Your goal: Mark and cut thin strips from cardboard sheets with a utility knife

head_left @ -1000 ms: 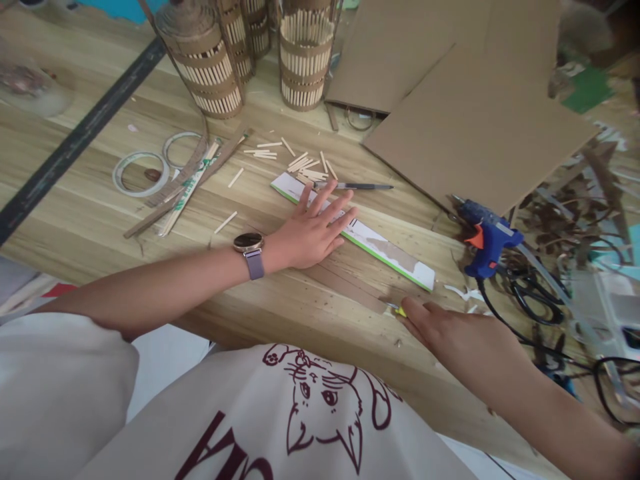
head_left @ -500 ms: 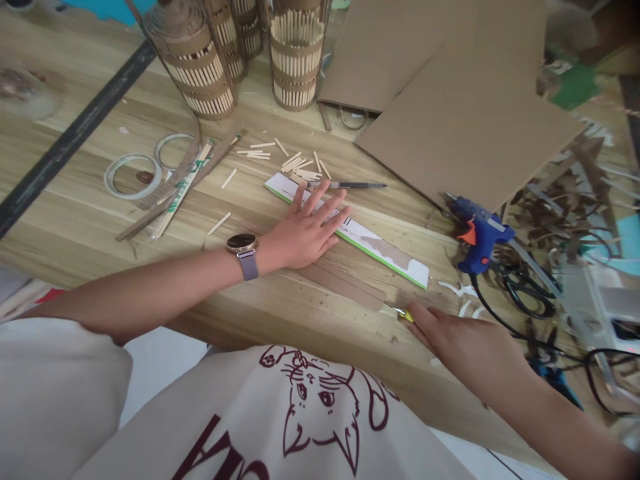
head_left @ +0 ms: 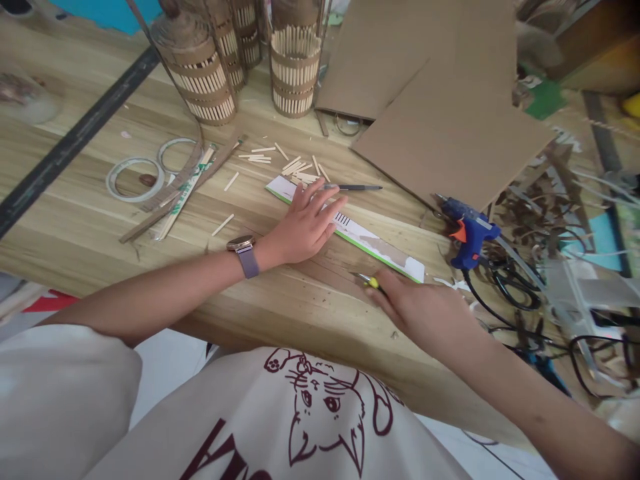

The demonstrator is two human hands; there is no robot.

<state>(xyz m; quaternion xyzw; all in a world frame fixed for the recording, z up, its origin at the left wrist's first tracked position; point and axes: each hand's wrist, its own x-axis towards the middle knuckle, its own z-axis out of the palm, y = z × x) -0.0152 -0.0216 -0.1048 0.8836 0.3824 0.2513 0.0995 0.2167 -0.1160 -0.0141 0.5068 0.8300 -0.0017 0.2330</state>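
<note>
My left hand (head_left: 310, 227) lies with fingers spread over a white strip with a green edge (head_left: 373, 243), pressing on it. Printed black bars show on the strip beside my fingertips. A thin brown cardboard strip (head_left: 330, 272) lies just below that hand on the wooden table. In my right hand (head_left: 425, 307) is a craft knife (head_left: 371, 282) with a yellow grip, my fingers closed round it. Its blade points left, over the right end of the brown strip; whether it touches is too small to tell. Past my left fingertips lies a dark pen (head_left: 357, 188).
Short wooden sticks (head_left: 300, 168) are scattered behind the strip. Tape rolls (head_left: 134, 180) and a stick bundle (head_left: 187, 190) lie left. Stick-walled cylinders (head_left: 295, 73) stand at the back. Cardboard sheets (head_left: 450, 127), a blue glue gun (head_left: 470, 230) and cables are on the right.
My right hand has moved left and away from me with the craft knife, along the brown strip. My left fingers have bent a little, and more printed bars show.
</note>
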